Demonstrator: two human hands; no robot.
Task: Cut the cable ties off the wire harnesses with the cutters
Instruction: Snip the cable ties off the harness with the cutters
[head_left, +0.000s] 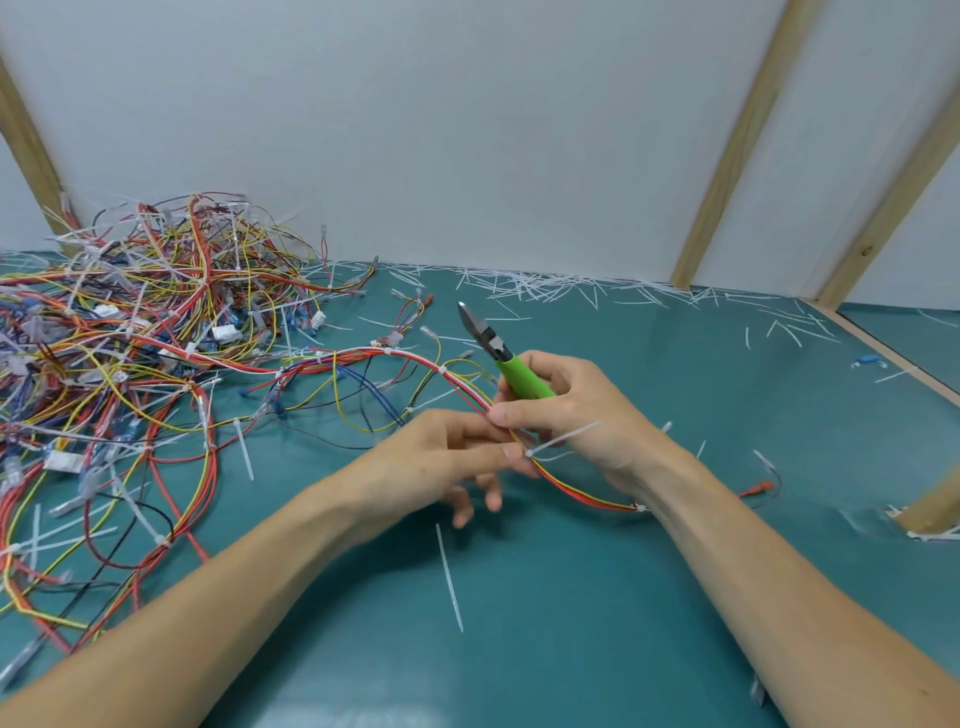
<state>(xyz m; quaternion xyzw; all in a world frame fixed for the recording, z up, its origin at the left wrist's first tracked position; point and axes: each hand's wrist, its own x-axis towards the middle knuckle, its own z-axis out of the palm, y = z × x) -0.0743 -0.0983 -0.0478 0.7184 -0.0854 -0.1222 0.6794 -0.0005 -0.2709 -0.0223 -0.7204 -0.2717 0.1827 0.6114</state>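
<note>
At the far left, a large tangled pile of wire harnesses (140, 332) lay on the green table (597, 597), heaped toward the white back wall (467, 130); red, yellow, blue and black wires were mixed with white connectors and uncut ties. One harness (415, 364) ran out of the pile to the right, arching over the table surface toward the hands.

A loose cut tie (450, 577) lay on the table below the hands, well apart from the pile.

The left hand (441, 457) was near the centre, thumb and forefinger pinching the red-and-yellow wire bundle just beside a white cable tie (558, 441); the remaining fingers hung loosely curled beneath. The tie's tail stuck out to the right, across the right hand.

The right hand (576, 410) was just beside the left, touching it at the fingertips. Its fingers were curled round the green handle of the cutters (498, 353), and its thumb pressed on the same bundle. The cutters pointed up and away to the left, blades clear of the wires — whether the blades were parted could not be told.

The bundle continued right, passing under the right wrist to a red terminal (758, 489).

Along the back wall and to the right lay a scatter of cut tie offcuts (571, 288) — thin white strips. Wooden battens (727, 156) stood against the wall at right.
</note>
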